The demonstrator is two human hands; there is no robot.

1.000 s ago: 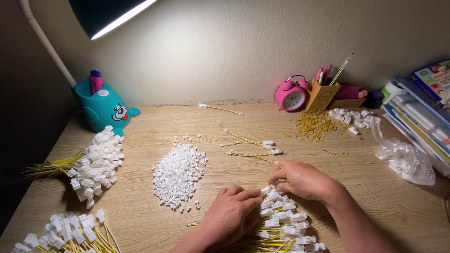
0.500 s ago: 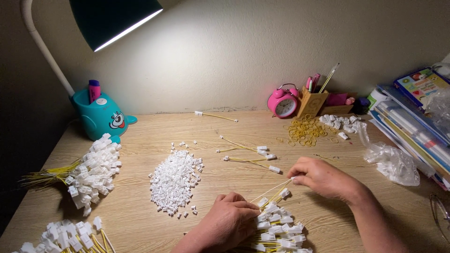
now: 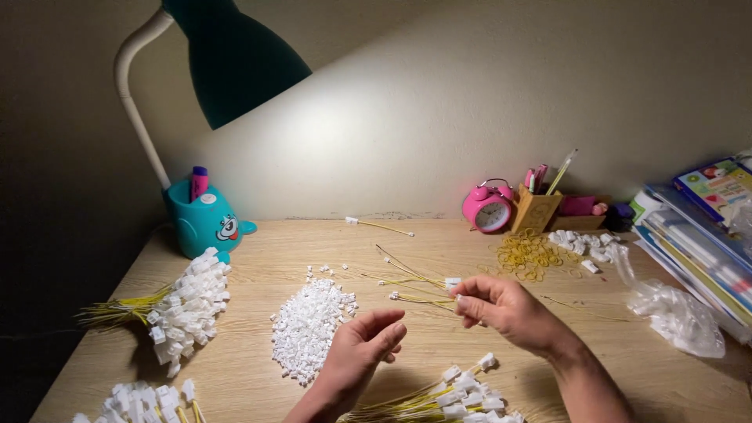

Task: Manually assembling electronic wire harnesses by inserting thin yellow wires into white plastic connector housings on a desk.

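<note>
Since a sec ago I'm seeing the right hand (image 3: 505,309) lifting off the desk, pinching a thin yellow wire w/ white plastic connector (image 3: 452,283), probably seated; left hand (image 3: 364,348) hanging open beside the white connector pile (image 3: 309,329), needing another piece.

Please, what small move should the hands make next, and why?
Probably the left hand should reach to the pile of small white connectors and pick one. The right hand holds a yellow wire raised above the desk, and the left hand is open and holds nothing.
</note>
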